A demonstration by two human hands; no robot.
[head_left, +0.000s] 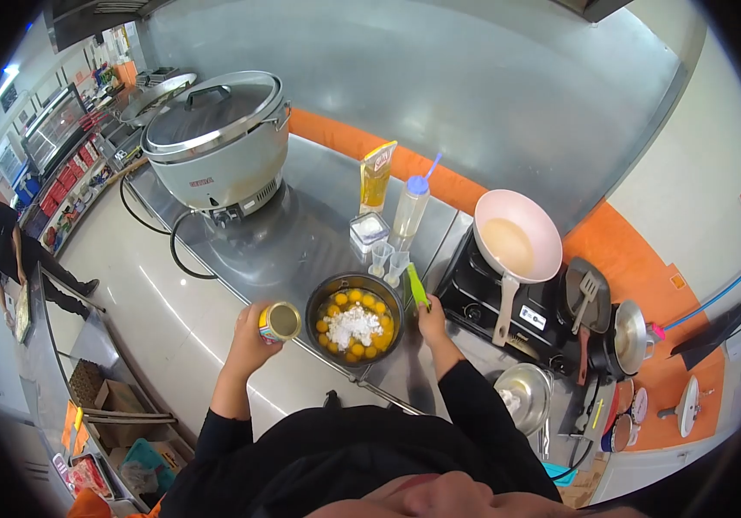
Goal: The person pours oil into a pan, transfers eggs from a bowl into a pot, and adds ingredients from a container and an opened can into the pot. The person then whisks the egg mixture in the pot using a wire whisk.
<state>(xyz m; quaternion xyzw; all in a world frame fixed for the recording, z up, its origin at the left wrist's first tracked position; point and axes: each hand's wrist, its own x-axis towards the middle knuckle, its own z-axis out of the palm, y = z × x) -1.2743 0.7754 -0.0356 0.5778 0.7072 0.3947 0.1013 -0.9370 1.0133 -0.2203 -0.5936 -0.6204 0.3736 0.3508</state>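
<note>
My left hand (252,342) is wrapped round a can (281,321) with a coloured label, held left of a dark round pot. In my right hand (430,320) is a bright green tool (417,285), held just right of that pot (312,312). Several egg yolks (356,296) lie in the pot round a heap of white powder (354,326). Behind it stand small clear measuring cups (397,263), a square container of white powder (370,230), a yellow pouch (376,177) and a clear squeeze bottle (411,207) with a blue cap.
A large rice cooker (215,160) stands at the back left. To the right, a pink pan (539,224) sits on a black stove (465,289), beside a square pan (591,302) and a metal bowl (539,393). Another person (9,246) stands at a far-left counter.
</note>
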